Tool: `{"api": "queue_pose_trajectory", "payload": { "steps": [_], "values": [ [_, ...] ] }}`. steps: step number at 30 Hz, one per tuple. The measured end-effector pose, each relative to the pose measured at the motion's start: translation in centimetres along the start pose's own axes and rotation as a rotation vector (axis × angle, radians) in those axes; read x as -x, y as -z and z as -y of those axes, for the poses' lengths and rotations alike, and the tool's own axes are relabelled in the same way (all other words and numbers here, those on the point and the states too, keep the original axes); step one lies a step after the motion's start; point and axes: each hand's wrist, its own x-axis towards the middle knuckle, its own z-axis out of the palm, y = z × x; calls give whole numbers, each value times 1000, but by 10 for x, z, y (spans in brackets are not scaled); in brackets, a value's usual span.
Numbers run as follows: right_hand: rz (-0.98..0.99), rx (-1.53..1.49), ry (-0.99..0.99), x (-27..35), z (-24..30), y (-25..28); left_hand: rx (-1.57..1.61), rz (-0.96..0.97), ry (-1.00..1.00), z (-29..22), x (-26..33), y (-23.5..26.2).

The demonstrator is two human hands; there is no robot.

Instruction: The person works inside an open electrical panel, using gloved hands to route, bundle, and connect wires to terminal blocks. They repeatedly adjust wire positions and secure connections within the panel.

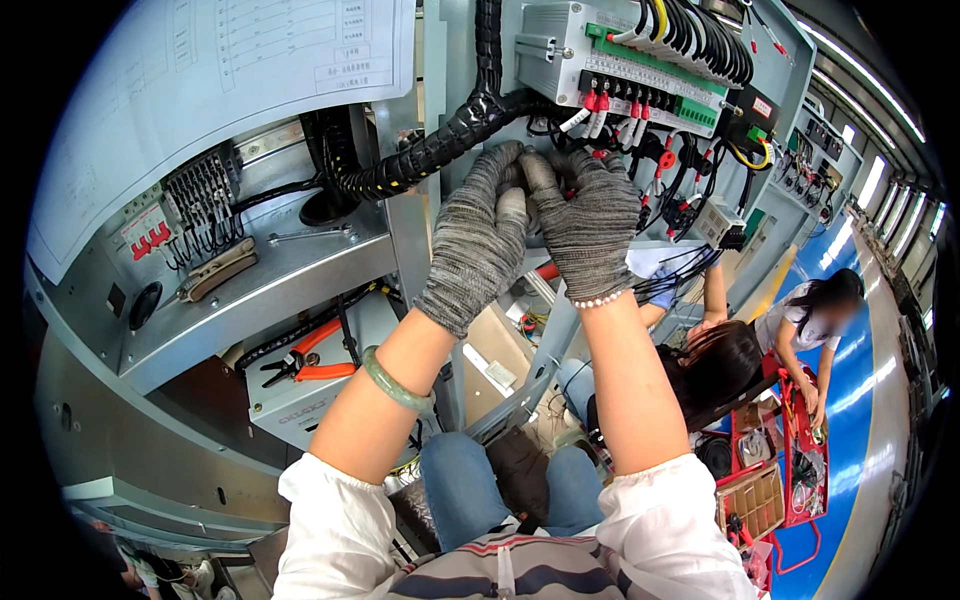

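Observation:
Both my hands wear grey knit gloves and meet in front of an open cabinet door. My left hand (472, 245) has its fingers bent and pressed together close under a black-wrapped cable bundle (430, 150). Beside it, my right hand (592, 222) is closed too, thumb and fingers near the left fingertips. Whatever they grip is hidden behind the gloves. Just above sits a silver control module (550, 65) with green terminal strips, black wires and red-sleeved leads. To the right of my right hand hang red and black connectors (665, 160) on loose wires.
On a metal ledge at left lie a wrench (312, 235) and a tan-handled tool (218, 270). Orange-handled pliers (310, 360) rest on a grey box below. A wiring drawing (230, 50) hangs upper left. People work at right by a red tool cart (790, 450).

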Motion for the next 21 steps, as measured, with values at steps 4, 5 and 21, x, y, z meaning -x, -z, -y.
{"api": "queue_pose_trajectory", "payload": {
  "steps": [4, 5, 21],
  "values": [
    [-29, 38, 73, 3, -3, -4, 73, 23, 41, -1, -1, 0],
    [-45, 17, 82, 4, -4, -6, 61, 26, 42, -2, -1, 0],
    [36, 10, -53, 1, -1, 1, 172, 37, 87, -3, 0, 0]
  ]
}}
